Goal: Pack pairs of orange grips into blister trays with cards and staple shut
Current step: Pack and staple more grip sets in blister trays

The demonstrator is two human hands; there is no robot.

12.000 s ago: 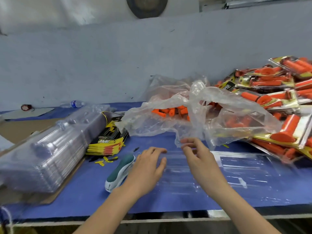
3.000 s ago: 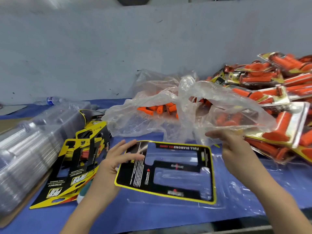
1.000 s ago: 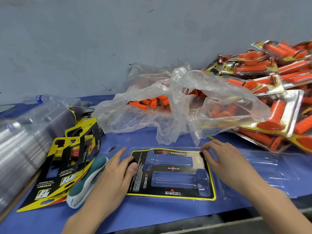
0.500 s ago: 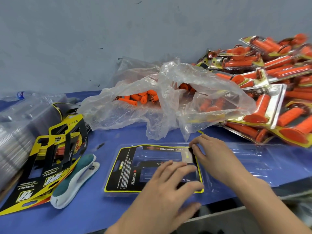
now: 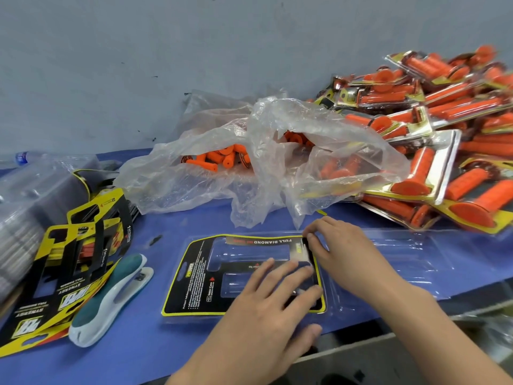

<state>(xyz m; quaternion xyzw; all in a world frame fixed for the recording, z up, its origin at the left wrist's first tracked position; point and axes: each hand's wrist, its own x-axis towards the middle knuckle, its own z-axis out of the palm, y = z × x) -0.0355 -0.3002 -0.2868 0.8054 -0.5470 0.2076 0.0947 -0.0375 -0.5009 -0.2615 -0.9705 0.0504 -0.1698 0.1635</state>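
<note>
Card (image 5: 200, 276) in blister tray (image 5: 388, 262) on worktop (image 5: 166, 226) | left hand (image 5: 266, 309) flat, fingers spread, pressing card | right hand (image 5: 341, 251) fingertips at card's far corner, grasp unclear | stapler (image 5: 111, 295) beside tray

A scuffed grey-blue wall (image 5: 116, 65) stands behind a table (image 5: 177, 226) covered in blue cloth.

Pressing card (image 5: 194, 276) into blister tray (image 5: 402, 259) with flat left hand (image 5: 266, 309), right hand (image 5: 347, 251) touching its far corner; stapler (image 5: 111, 295) left of both.
</note>
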